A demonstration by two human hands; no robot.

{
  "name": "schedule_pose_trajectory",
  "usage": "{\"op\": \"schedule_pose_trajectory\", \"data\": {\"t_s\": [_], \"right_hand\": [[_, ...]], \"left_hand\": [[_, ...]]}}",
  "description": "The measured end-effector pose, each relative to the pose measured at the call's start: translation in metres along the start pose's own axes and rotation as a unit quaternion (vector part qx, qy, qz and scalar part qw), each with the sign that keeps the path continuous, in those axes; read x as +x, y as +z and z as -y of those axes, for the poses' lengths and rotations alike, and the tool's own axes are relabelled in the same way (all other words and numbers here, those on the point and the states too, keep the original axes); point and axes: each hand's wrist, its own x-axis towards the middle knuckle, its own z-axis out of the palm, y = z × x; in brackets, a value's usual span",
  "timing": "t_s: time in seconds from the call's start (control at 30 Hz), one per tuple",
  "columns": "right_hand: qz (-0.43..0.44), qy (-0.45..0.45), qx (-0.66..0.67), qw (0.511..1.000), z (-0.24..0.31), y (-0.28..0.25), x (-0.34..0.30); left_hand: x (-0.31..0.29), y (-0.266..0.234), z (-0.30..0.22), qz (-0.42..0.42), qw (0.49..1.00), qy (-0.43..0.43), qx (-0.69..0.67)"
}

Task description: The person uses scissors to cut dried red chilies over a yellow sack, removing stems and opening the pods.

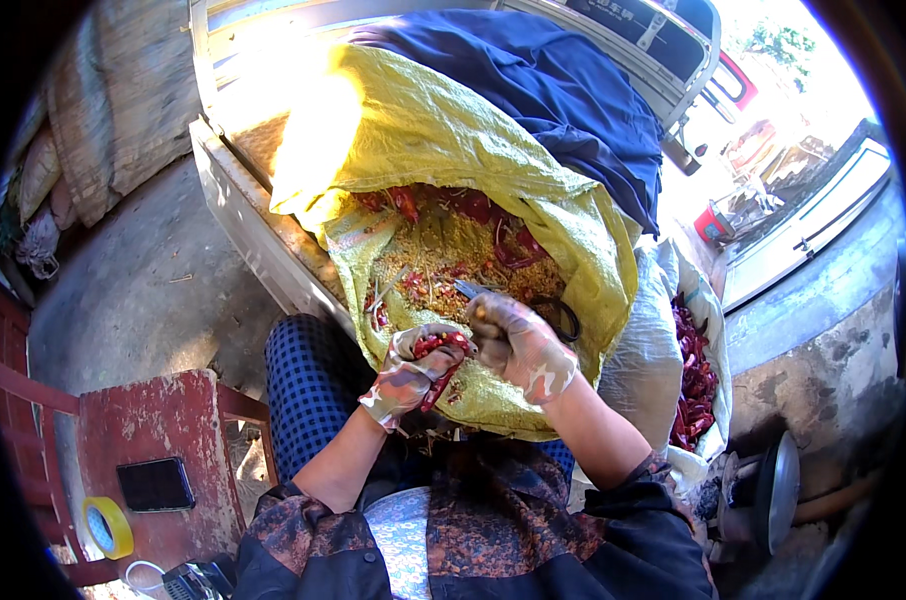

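Observation:
My left hand (413, 372), in a camouflage-patterned glove with bare fingers, is closed around several dried red chilies (441, 346). Close beside it, my right hand (525, 348) wears a matching glove and has its fingers curled together; whatever they pinch is hidden. Scissors (570, 322) show behind the right hand, one dark handle loop to its right and the blades poking out at its upper left. Whether that hand touches them I cannot tell. Both hands are over an open yellow woven sack (473, 110), where chili seeds (428, 250) and broken red pods lie.
A white sack (708, 330) of red chilies (695, 385) stands at right. Dark blue cloth (543, 80) drapes behind the yellow sack, by a metal-railed cart (238, 215). At lower left, a worn red chair (143, 420) bears a phone (156, 484) and yellow tape (108, 528).

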Motion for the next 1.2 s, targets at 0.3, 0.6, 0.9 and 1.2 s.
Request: {"op": "schedule_pose_trajectory", "data": {"t_s": [0.3,0.6,0.9,1.2], "right_hand": [[0.002,-0.103,-0.278,0.955,0.036,-0.05,0.081],[-0.213,-0.245,-0.443,0.836,0.049,-0.071,0.222],[0.005,-0.068,-0.274,0.959,0.049,-0.046,0.114],[-0.217,-0.2,-0.683,0.669,0.046,0.026,0.137]], "left_hand": [[-0.004,0.011,-0.025,-0.015,0.985,-0.083,-0.152],[0.002,0.013,-0.027,-0.036,0.981,-0.135,-0.133],[-0.009,-0.007,-0.029,-0.038,0.962,-0.097,-0.253],[-0.004,0.003,-0.041,-0.006,0.954,-0.123,-0.273]]}}
